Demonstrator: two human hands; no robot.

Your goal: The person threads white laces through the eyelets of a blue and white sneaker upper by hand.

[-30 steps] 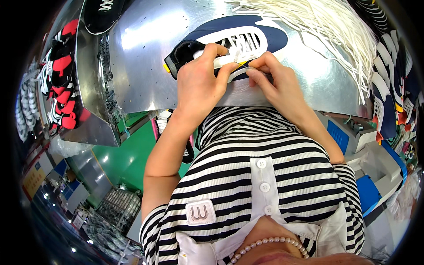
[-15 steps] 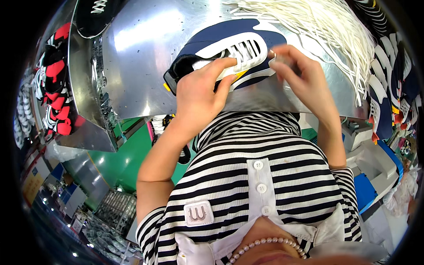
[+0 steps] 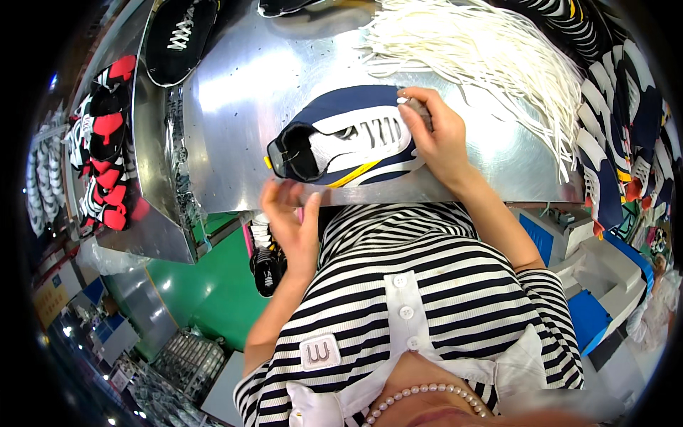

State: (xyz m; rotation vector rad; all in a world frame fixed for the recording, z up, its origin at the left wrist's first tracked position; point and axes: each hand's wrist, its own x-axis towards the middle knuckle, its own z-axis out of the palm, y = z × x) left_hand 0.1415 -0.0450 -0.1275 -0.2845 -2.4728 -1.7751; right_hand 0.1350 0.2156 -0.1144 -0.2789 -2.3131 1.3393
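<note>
A navy and white shoe upper (image 3: 341,112) with a yellow stripe lies on its side on the metal table, toe to the right. A white cord is threaded across its front holes, and its dark collar opening faces left. My right hand (image 3: 442,139) is closed on the toe end, thumb and forefinger together at the edge. Just off the near heel side is my left hand (image 3: 293,224), fingers apart and holding nothing; its fingertips are slightly blurred.
A heap of white laces (image 3: 484,57) covers the far right of the metal table (image 3: 235,135). More navy and white uppers (image 3: 601,167) hang at the right edge. A black laced upper (image 3: 181,39) lies far left, with red and black uppers (image 3: 107,135) beyond the table's raised edge.
My left hand has let go of the upper and drawn back toward me. My right hand has moved left onto the toe. The upper has turned and sits lower in view.
</note>
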